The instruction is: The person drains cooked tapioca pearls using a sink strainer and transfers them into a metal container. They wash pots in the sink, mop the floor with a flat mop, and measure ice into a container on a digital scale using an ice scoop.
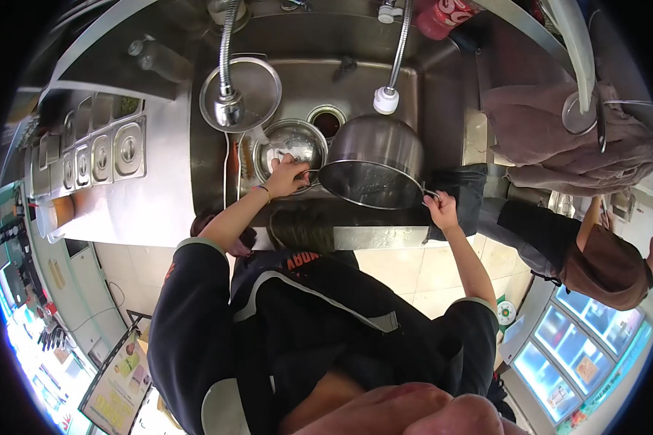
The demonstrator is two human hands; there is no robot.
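Note:
A large stainless-steel pot (382, 156) is held over the sink (442, 94), tilted so that its open mouth faces toward me. My left hand (290, 175) is closed around the loop handle on its left side. On the opposite handle, my right hand (442, 210) has its fingers closed too. Beneath and behind my left hand, a round metal bowl (313, 138) sits in the sink; its contents look pale and shiny, but I cannot make them out. The drain opening (328, 122) shows just behind the pot.
Two hose taps hang above the sink, one metal (228, 109) and one white-tipped (386, 100). Another round metal vessel (207, 87) is under the left tap. Lidded food pans (129, 148) line the left counter. Brown cloths (544, 123) lie at right, where another person (602, 264) works.

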